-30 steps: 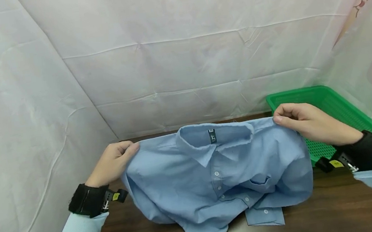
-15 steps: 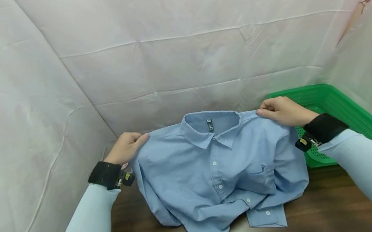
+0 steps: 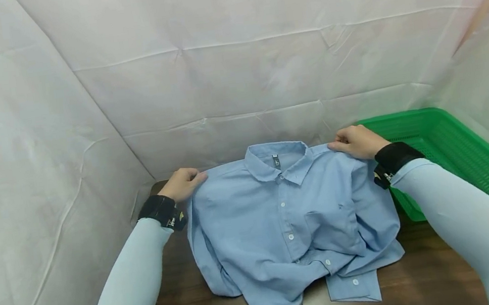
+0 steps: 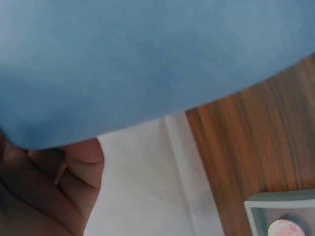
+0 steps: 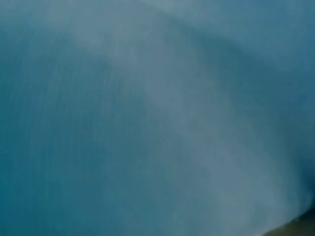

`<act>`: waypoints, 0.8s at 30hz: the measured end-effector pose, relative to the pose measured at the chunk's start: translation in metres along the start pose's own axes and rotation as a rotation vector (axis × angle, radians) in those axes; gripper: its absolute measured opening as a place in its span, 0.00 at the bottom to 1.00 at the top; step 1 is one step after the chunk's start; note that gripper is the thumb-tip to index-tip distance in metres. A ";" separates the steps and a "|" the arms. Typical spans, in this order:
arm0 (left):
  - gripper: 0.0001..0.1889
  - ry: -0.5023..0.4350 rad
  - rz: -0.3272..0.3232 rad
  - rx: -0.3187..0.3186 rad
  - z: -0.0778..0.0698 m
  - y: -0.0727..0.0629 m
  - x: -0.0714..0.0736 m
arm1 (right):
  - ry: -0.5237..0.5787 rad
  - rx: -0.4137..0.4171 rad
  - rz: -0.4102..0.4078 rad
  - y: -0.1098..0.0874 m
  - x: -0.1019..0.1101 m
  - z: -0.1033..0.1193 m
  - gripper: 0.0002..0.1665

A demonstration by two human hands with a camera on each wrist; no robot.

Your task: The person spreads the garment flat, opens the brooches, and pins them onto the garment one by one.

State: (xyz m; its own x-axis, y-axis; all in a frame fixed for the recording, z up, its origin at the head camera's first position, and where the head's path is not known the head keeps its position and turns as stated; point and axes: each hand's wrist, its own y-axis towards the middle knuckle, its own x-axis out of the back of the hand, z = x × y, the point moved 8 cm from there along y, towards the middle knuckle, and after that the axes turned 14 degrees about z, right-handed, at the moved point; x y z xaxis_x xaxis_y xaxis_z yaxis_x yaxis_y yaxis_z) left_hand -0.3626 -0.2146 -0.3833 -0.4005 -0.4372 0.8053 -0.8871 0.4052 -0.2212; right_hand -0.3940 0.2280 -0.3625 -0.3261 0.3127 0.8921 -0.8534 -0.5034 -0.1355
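A blue shirt lies front side up over the brown wooden surface, its collar pointing to the far side and its lower part coming to a folded tip at the near edge of the view. Its long axis, marked by the button placket, runs from far to near, the placket bending right lower down where the cloth is rumpled, while the shoulder line stretches left to right. A cuff pokes out at the near right, its edge facing near. The left hand pinches the shirt's shoulder at the left between curled fingers and thumb, and the right hand pinches the opposite shoulder in the same way. Inside the collar sits a dark label with a pale mark, too small to read. On the person's left sleeve dark letters stand upside down, an A among them, the rest unclear. A green basket is at the far right, beside the right hand. In the left wrist view a grey tray shows on the wood, with a pinkish round item in it
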 end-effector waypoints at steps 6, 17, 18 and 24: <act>0.19 -0.005 0.026 0.054 0.017 0.013 -0.011 | -0.014 0.002 -0.037 0.023 -0.018 -0.009 0.18; 0.18 -0.002 -0.030 0.195 0.038 0.026 -0.020 | 0.035 -0.023 -0.063 0.046 -0.048 -0.022 0.16; 0.18 -0.009 -0.031 0.207 0.041 0.028 -0.022 | 0.038 -0.027 -0.061 0.047 -0.051 -0.024 0.16; 0.18 -0.035 -0.003 0.268 0.050 0.035 -0.037 | 0.054 -0.072 -0.026 0.052 -0.069 -0.036 0.15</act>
State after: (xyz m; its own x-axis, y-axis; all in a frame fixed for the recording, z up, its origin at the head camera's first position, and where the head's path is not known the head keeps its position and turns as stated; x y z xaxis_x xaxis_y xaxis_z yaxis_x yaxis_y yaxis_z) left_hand -0.3902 -0.2241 -0.4487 -0.4014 -0.4673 0.7877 -0.9155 0.1792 -0.3602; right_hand -0.4304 0.2089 -0.4469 -0.3236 0.3688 0.8713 -0.8882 -0.4358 -0.1454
